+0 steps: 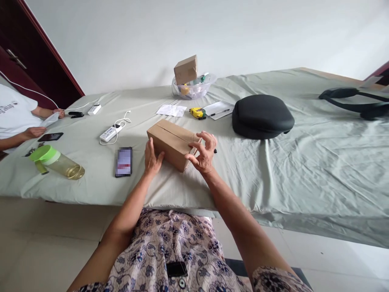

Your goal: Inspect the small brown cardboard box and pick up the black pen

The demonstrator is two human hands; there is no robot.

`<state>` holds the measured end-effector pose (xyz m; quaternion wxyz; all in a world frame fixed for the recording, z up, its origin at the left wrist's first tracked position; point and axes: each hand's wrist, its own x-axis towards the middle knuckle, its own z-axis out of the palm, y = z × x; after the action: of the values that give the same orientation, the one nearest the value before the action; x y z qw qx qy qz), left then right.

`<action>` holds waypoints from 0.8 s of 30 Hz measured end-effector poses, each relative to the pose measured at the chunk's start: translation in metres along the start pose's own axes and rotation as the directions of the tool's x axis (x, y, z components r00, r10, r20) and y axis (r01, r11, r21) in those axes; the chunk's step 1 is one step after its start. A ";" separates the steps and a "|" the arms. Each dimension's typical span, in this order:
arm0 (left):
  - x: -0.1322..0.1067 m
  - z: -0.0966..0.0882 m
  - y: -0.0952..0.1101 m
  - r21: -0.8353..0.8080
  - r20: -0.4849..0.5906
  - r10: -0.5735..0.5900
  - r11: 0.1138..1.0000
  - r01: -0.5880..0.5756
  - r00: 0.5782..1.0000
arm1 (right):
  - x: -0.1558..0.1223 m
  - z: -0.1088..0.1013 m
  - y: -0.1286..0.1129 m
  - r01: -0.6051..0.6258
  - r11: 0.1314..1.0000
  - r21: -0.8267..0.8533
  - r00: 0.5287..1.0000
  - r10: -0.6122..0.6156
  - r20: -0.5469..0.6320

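A closed brown cardboard box [168,142] lies on the cloth-covered table in front of me, its centre seam facing up. My left hand [152,159] holds its left end, with the fingers along that end and the thumb against the near side. At the right end, my right hand [205,153] has bent fingers over the top edge and the thumb at the near corner. The palm of that hand hides most of the right end. A small black object [215,151] shows just beyond my right hand; its kind is unclear.
Behind the box are a paper sheet [171,110], a yellow tape measure [197,112], a clipboard [220,108] and a clear basket [194,92] bearing another box [186,69]. A black case [263,117] stands right. Left are a phone [123,162], power strip [110,133], bottle [62,163] and a person [18,117].
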<state>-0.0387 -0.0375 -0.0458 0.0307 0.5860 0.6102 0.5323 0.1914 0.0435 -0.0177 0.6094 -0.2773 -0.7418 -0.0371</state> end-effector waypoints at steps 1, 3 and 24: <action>-0.002 0.003 0.002 0.032 0.031 0.052 0.998 -0.053 0.998 | 0.001 0.001 -0.002 -0.017 1.000 0.017 1.000 0.017 0.025; -0.007 0.009 0.007 0.053 0.078 0.154 0.986 -0.159 0.985 | 0.003 0.003 -0.006 -0.070 0.995 0.065 0.992 0.063 0.108; -0.007 0.002 0.029 -0.091 0.036 0.377 0.924 -0.372 0.926 | 0.005 0.008 -0.004 -0.565 0.727 0.390 0.825 0.500 0.262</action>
<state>-0.0150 -0.0486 -0.0310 -0.0314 0.7038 0.4634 0.5375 0.1818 0.0451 -0.0141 0.5882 -0.3313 -0.6587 0.3321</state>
